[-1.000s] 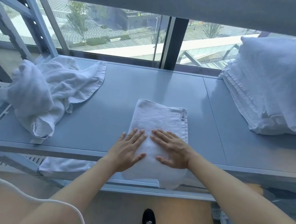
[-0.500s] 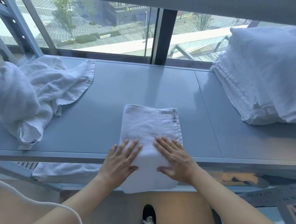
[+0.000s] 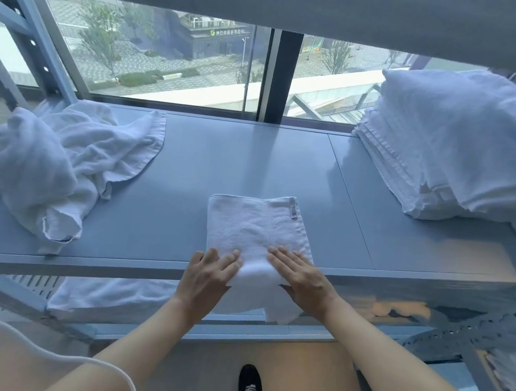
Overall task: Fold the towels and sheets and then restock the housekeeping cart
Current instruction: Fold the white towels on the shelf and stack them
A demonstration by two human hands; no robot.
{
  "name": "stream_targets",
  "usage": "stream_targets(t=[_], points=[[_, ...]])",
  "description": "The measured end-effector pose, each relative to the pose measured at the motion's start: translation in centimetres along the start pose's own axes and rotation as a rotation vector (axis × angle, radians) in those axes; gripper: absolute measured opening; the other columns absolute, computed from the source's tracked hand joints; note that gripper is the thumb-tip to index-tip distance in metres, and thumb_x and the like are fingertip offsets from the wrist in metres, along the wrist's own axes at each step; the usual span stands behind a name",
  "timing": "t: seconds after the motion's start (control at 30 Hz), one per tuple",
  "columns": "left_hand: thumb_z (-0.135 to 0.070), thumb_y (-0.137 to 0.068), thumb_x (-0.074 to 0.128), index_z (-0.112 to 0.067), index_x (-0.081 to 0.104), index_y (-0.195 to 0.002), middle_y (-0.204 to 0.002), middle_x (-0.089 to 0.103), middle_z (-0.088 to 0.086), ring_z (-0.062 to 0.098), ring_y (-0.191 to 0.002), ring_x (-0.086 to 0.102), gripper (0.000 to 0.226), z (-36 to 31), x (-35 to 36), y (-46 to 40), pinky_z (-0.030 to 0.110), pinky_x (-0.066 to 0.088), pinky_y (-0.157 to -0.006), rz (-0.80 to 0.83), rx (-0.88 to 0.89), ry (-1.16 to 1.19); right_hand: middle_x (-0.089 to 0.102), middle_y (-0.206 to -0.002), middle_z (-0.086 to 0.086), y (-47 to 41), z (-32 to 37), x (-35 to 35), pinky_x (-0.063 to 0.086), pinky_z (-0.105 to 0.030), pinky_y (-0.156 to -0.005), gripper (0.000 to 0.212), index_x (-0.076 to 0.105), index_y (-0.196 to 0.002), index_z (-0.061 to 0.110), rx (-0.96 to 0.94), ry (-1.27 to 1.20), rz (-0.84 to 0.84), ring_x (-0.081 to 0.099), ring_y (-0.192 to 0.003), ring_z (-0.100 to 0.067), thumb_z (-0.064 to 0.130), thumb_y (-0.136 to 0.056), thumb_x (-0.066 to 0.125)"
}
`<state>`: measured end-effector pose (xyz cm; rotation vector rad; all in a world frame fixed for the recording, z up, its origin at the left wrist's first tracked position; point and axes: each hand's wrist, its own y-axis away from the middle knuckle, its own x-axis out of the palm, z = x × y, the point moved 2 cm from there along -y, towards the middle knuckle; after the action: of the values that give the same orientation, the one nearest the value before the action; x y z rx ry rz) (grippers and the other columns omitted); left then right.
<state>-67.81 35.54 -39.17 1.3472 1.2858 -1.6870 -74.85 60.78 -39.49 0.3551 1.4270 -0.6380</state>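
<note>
folded towel [image 3: 255,226] lies flat under left hand [image 3: 208,272] and right hand [image 3: 302,277].

Hotel or laundry linen room, likely housekeeping storage. Grey metal shelving unit [image 3: 253,169] with perforated uprights [image 3: 470,332] stands against a floor-to-ceiling window [image 3: 175,61] overlooking a paved plaza and a building with signage (so an upper floor). Tall stack of folded white linens [image 3: 444,150] on the right, crumpled white towels [image 3: 65,158] on the left, more white linen on the lower shelf [image 3: 108,294]. Tan floor [image 3: 295,378] below.
</note>
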Motion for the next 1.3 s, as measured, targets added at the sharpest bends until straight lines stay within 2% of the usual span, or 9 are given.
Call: stream_targets(t=[0.1, 0.23, 0.33, 0.6, 0.7, 0.83, 1.0, 1.13, 1.3], points=[[-0.017, -0.055, 0.093, -0.018, 0.073, -0.1, -0.111, 0.075, -0.005, 0.026, -0.09, 0.061, 0.049, -0.1, -0.8, 1.2, 0.039, 0.048, -0.074, -0.068, -0.005, 0.049, 0.055, -0.15, -0.013, 0.6, 1.7, -1.1, 0.051, -0.047, -0.107, 0.062, 0.06, -0.139, 0.002, 0.031, -0.032, -0.056, 0.053, -0.138, -0.032, -0.002, -0.081, 0.079], [-0.013, -0.068, 0.082, -0.016, 0.067, -0.086, -0.088, 0.07, 0.0, 0.028, -0.093, 0.068, 0.024, -0.6, -1.9, 3.3, 0.044, 0.05, -0.09, -0.142, -0.016, 0.146, 0.071, -0.124, -0.011, 1.8, 4.2, -2.4, 0.061, -0.044, -0.084, 0.047, 0.07, -0.118, 0.002, 0.086, 0.023, -0.153, 0.07, -0.111, -0.032, -0.018, -0.075, 0.066], [-0.026, -0.079, 0.075, -0.016, 0.062, -0.079, -0.077, 0.065, 0.0, 0.027, -0.075, 0.064, 0.017, -1.6, -3.0, 4.7, 0.037, 0.051, -0.079, -0.17, -0.014, 0.204, 0.072, -0.11, -0.008, 2.9, 5.7, -3.3, 0.059, -0.04, -0.075, 0.04, 0.069, -0.112, 0.005, 0.113, 0.061, -0.159, 0.069, -0.096, -0.03, -0.016, -0.078, 0.063], [-0.016, -0.058, 0.091, -0.016, 0.061, -0.077, -0.066, 0.056, -0.002, 0.026, -0.052, 0.057, 0.035, -5.6, -5.3, 7.3, 0.027, 0.034, -0.045, -0.082, -0.106, 0.29, 0.071, -0.109, -0.003, 7.3, 7.7, -5.3, 0.058, -0.038, -0.075, 0.039, 0.068, -0.114, 0.009, 0.161, 0.047, -0.105, 0.069, -0.098, -0.029, -0.003, -0.08, 0.055], [-0.015, -0.06, 0.089, -0.015, 0.062, -0.077, -0.067, 0.057, -0.003, 0.024, -0.051, 0.057, 0.033, -7.7, -5.7, 7.5, 0.026, 0.032, -0.042, -0.077, -0.1, 0.323, 0.071, -0.111, -0.004, 9.2, 7.8, -6.1, 0.058, -0.042, -0.077, 0.042, 0.068, -0.115, 0.008, 0.175, 0.036, -0.105, 0.069, -0.1, -0.03, 0.004, -0.083, 0.04], [-0.014, -0.064, 0.089, -0.014, 0.062, -0.079, -0.069, 0.058, -0.001, 0.025, -0.054, 0.058, 0.031, -10.9, -6.0, 7.3, 0.029, 0.039, -0.039, -0.081, -0.085, 0.355, 0.071, -0.112, -0.004, 12.8, 7.2, -7.0, 0.058, -0.042, -0.08, 0.044, 0.068, -0.116, 0.009, 0.206, 0.034, -0.131, 0.069, -0.1, -0.03, -0.012, -0.079, 0.06], [-0.009, -0.067, 0.085, -0.014, 0.064, -0.08, -0.069, 0.057, 0.0, 0.028, -0.056, 0.057, 0.026, -16.4, -6.3, 7.2, 0.029, 0.038, -0.041, -0.08, -0.062, 0.37, 0.071, -0.114, -0.003, 19.3, 7.1, -8.4, 0.055, -0.037, -0.081, 0.044, 0.065, -0.116, 0.012, 0.261, 0.048, -0.174, 0.068, -0.101, -0.027, -0.007, -0.081, 0.048], [-0.014, -0.072, 0.076, -0.017, 0.066, -0.084, -0.072, 0.057, -0.002, 0.026, -0.057, 0.058, 0.016, -20.3, -6.8, 7.3, 0.027, 0.034, -0.043, -0.106, -0.01, 0.341, 0.071, -0.104, -0.003, 23.8, 7.0, -9.3, 0.048, -0.032, -0.077, 0.043, 0.065, -0.113, 0.015, 0.299, 0.042, -0.212, 0.066, -0.092, -0.025, -0.007, -0.075, 0.065], [-0.016, -0.075, 0.082, -0.02, 0.068, -0.093, -0.08, 0.059, -0.004, 0.025, -0.068, 0.061, 0.023, -21.4, -8.1, 8.1, 0.03, 0.04, -0.046, -0.105, -0.023, 0.302, 0.071, -0.105, -0.001, 25.0, 7.4, -9.8, 0.054, -0.038, -0.077, 0.036, 0.066, -0.113, 0.015, 0.289, 0.016, -0.249, 0.069, -0.094, -0.027, -0.003, -0.082, 0.061]])
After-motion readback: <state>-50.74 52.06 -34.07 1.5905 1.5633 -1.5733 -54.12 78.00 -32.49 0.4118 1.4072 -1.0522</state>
